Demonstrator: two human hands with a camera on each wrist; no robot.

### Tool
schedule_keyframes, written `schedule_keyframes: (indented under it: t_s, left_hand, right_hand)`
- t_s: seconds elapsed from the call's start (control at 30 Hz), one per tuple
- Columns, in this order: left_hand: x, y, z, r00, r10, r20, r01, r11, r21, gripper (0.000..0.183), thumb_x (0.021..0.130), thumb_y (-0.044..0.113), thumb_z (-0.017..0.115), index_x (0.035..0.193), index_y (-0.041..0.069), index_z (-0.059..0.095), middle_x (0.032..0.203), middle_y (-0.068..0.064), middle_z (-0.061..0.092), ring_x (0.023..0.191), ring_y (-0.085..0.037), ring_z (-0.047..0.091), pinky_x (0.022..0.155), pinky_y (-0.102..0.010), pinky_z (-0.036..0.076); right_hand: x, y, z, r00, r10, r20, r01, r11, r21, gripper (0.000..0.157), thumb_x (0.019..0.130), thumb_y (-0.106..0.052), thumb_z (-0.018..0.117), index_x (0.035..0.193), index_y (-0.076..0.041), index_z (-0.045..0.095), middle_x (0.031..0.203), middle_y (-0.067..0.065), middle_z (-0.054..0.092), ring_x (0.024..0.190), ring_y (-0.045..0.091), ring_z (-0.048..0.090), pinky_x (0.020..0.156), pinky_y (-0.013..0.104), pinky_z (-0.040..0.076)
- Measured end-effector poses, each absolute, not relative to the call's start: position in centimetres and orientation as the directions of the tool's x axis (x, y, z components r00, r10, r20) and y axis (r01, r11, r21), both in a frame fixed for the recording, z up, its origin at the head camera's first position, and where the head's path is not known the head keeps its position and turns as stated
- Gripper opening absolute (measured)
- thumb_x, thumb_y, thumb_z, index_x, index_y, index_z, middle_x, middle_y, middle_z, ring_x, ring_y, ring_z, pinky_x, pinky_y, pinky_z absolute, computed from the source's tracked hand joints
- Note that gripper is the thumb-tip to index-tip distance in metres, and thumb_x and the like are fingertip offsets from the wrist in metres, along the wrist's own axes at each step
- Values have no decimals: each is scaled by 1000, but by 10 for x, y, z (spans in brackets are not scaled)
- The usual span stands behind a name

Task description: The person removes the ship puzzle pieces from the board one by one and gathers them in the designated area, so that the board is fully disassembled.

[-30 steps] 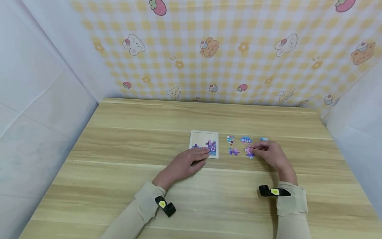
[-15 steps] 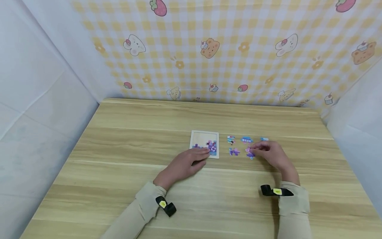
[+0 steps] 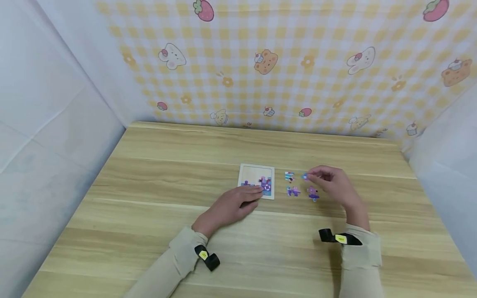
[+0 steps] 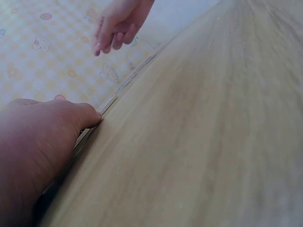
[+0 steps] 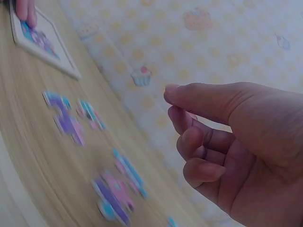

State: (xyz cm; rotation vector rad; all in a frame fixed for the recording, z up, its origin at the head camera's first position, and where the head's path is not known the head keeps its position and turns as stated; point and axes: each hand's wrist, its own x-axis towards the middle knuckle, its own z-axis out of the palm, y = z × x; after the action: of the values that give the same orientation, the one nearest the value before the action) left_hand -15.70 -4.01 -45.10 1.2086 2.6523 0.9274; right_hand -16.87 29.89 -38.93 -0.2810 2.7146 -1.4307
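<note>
My left hand [image 3: 231, 205] rests with extended fingers on the lower edge of a white-framed puzzle board [image 3: 257, 166]. Purple and blue pieces lie along the bottom and right inside it. My right hand [image 3: 333, 184] hovers above loose jigsaw pieces, thumb and fingers loosely bent; in the right wrist view nothing shows between the fingertips. In the head view that hand partly covers a blue piece [image 3: 304, 176]. Below lies a pink and purple piece [image 3: 313, 193]. Nearer the board are a striped piece [image 3: 289, 176] and a purple piece [image 3: 293, 191].
The pieces and board lie on a wood-grain table [image 3: 167, 174]. Behind its far edge hangs a yellow checked cloth [image 3: 283, 82] with cartoon prints. White sheets [image 3: 56, 124] stand at both sides. In the right wrist view, one more blue piece [image 5: 171, 221] peeks in at the bottom edge.
My right hand has left the pink and purple piece, moving up and slightly left over the blue pieces. The pink and purple piece stays on the table. The left hand stays on the board.
</note>
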Motion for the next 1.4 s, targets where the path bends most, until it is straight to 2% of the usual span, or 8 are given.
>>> schedule_keyframes:
  t_s: [0.2, 0.4, 0.63, 0.9, 1.07, 1.4]
  left_hand:
    - [-159, -40, -453, -679, 718, 152, 662, 509, 550, 40, 108, 26, 57, 145, 11, 61, 153, 0, 54, 145, -19, 47, 123, -35, 31]
    - [-160, -41, -452, -675, 722, 151, 661, 502, 558, 40, 108, 26, 57, 145, 11, 61, 153, 0, 54, 145, -19, 47, 123, -36, 31]
    - [-161, -40, -453, -667, 726, 166, 677, 498, 542, 40, 109, 26, 57, 145, 11, 60, 153, 1, 53, 144, -18, 47, 123, -36, 33]
    - [-162, -41, -455, -667, 720, 189, 682, 488, 545, 39, 108, 25, 57, 144, 10, 62, 152, -1, 54, 144, -20, 48, 123, -37, 33]
    - [-162, -41, -456, -668, 718, 194, 684, 490, 541, 39, 108, 25, 58, 143, 10, 63, 152, 0, 55, 143, -19, 49, 123, -36, 33]
    - [-163, -41, -458, -667, 719, 194, 686, 490, 538, 39, 108, 25, 58, 143, 11, 63, 152, 1, 55, 143, -17, 48, 123, -35, 33]
  right_hand:
    - [-186, 256, -392, -956, -293, -18, -144, 519, -843, 21, 102, -13, 68, 116, 0, 76, 94, 16, 70, 66, 16, 52, 53, 23, 44]
    - [-198, 221, -401, -912, -408, -36, -210, 542, -814, 26, 98, -6, 71, 122, 2, 73, 103, 14, 71, 76, 19, 61, 58, 25, 51]
    - [-204, 204, -416, -889, -455, -60, -262, 611, -747, 41, 96, -8, 73, 136, 2, 66, 90, 13, 65, 66, 14, 47, 60, 25, 43]
    - [-206, 197, -424, -884, -464, -65, -273, 624, -732, 34, 97, -9, 73, 129, 1, 71, 83, 8, 56, 63, 14, 44, 56, 25, 38]
    - [-205, 196, -423, -890, -452, -56, -274, 629, -727, 30, 96, -8, 74, 126, 0, 73, 96, 10, 60, 74, 17, 47, 62, 27, 41]
    - [-207, 194, -422, -900, -433, -57, -257, 629, -734, 22, 95, -9, 76, 117, -4, 74, 109, 16, 60, 83, 23, 49, 72, 33, 45]
